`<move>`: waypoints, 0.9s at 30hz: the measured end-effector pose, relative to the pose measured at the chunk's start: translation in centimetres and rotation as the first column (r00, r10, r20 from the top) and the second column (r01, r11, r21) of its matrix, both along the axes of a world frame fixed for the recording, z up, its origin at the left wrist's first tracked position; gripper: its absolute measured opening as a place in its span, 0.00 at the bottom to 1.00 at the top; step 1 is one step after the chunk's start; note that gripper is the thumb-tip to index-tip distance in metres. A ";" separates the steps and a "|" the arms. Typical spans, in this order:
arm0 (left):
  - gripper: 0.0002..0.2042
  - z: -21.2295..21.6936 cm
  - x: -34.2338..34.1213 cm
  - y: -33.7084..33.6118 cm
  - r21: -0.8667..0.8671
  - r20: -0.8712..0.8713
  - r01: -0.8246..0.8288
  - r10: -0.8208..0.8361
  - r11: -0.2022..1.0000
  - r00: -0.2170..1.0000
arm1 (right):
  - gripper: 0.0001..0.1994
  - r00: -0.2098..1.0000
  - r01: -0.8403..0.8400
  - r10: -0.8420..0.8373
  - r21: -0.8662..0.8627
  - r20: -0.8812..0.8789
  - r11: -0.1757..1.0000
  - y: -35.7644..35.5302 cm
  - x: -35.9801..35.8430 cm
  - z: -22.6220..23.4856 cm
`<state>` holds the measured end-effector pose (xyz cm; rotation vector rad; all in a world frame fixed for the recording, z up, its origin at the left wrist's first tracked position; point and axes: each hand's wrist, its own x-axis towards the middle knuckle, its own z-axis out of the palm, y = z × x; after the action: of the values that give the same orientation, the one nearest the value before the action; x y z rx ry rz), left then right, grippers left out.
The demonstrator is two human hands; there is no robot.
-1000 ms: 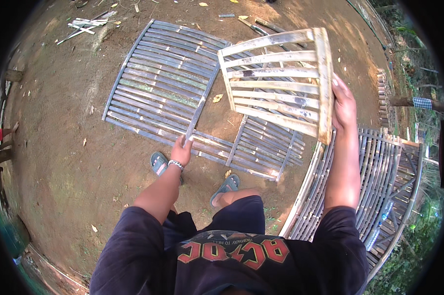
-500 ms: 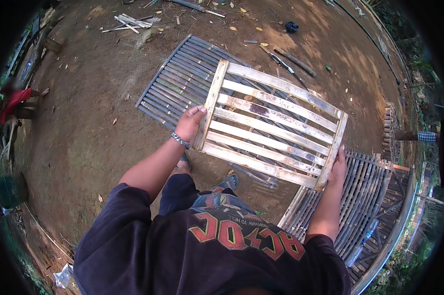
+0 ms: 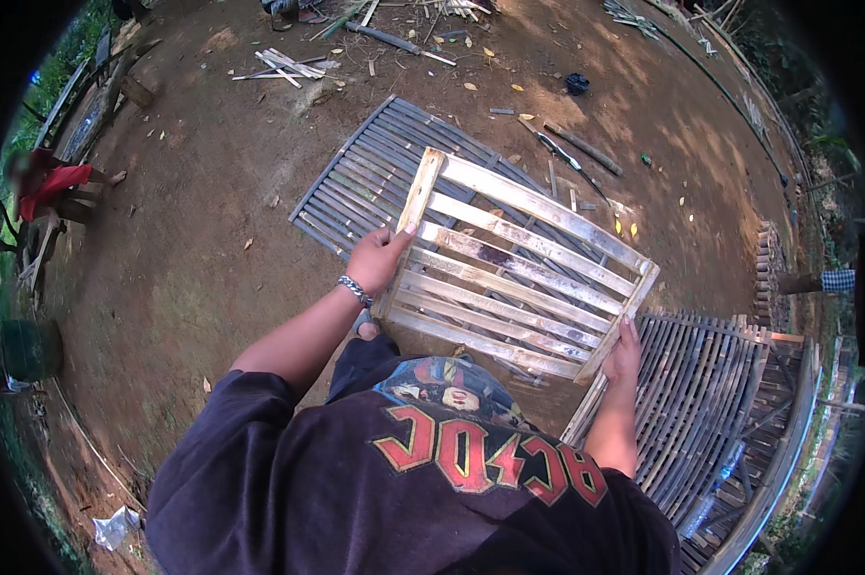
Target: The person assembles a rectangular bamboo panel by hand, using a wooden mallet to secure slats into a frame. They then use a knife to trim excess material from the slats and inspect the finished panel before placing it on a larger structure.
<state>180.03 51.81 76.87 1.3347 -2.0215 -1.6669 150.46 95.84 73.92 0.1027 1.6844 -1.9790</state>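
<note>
Between my hands I hold a pale slatted bamboo panel (image 3: 533, 237), several flat strips joined to an end bar on each side. My left hand (image 3: 377, 261) grips the left end bar, thumb on top. My right hand (image 3: 624, 353) is closed round the lower part of the right end bar. The panel tilts, its far edge raised. Beneath and beyond it a larger dark bamboo slat panel (image 3: 356, 172) lies on the ground, partly hidden by the one I hold.
A bamboo slatted platform (image 3: 686, 393) stands at my right, with a plastic bottle (image 3: 698, 513) on it. Past the panels lie a bamboo pole (image 3: 583, 148), a long thin tool (image 3: 567, 156) and a pile of pale strips (image 3: 284, 67). A person in red (image 3: 49, 192) sits far left.
The held panel has come slightly lower in the view, and its right end has swung nearer to me. Both hands keep their grip. The view has shifted, showing more ground at the far side.
</note>
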 end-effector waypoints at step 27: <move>0.16 1.0 0.8 -1.6 0.142 -0.319 0.085 -0.036 0.986 0.947 | 0.16 0.967 -0.029 0.051 -0.091 0.248 0.995 -2.0 3.3 -1.3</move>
<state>180.86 50.19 77.89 0.9763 -1.7961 -1.9557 153.79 93.84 72.62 0.2731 1.4276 -1.9166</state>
